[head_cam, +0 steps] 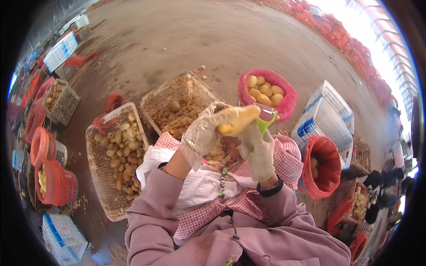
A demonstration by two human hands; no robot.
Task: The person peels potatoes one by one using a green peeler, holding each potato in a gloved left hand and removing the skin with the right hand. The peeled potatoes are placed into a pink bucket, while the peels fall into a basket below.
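My left hand [204, 129], in a thin clear plastic glove over a pale one, grips a long peeled-looking potato [240, 120] by its left end. A darker yellow patch shows on the potato's lower left side. In my right hand [261, 151], also gloved, is a light green peeler [263, 125]. Its metal blade sits against or just beside the potato's right end; which of the two I cannot tell. Both hands are above my lap, where a pink checked apron [286, 156] is spread and potato peelings [218, 154] lie between my knees.
A crate of unpeeled potatoes [123, 159] stands at my left. Ahead is a dirty crate with peelings [179, 123]. Peeled potatoes [264, 91] fill a bucket lined with pink mesh. To the right are a red mesh-lined bucket [321, 176] and white-blue plastic baskets [327, 119].
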